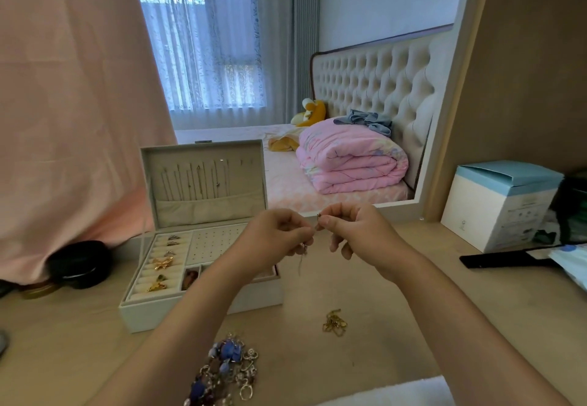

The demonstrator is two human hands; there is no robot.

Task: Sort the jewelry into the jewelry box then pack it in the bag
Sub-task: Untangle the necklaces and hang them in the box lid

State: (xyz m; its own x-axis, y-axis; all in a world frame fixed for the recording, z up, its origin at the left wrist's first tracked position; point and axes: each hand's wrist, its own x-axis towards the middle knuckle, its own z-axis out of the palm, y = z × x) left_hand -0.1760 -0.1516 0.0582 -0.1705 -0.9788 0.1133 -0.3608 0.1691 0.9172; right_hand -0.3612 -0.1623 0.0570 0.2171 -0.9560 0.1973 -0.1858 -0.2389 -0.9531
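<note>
A thin chain (301, 265) is held up between the two hands. The right hand (352, 231) pinches its small clasp end between thumb and forefinger. The left hand (276, 235) pinches it just beside that, fingertips nearly touching the right hand's. The loose strand hangs below the left hand, clear of the desk (413, 285). Both hands have their other fingers curled in.

Under and to the left of the left forearm stands the open jewelry box (158, 313). Its lid (203, 183) is upright beyond the left hand, with several fine necklaces hanging inside it. Gold and silver rings (163, 262) sit in the ring rolls on the box's left side; a perforated earring panel lies nearer the left hand.

On the desk below the right hand, well apart from it, lies a small heap of gold jewelry (335, 323). Nearer the person, under the left forearm, is a larger tangle of blue and silver jewelry (228, 370).

Far left of the left hand sits a black round case (79, 262) against a pink cloth (63, 88). Right of the right hand stand a white and blue carton (498, 205) and a black handle (508, 259). Beyond both hands a mirror (349, 56) shows a bed.
</note>
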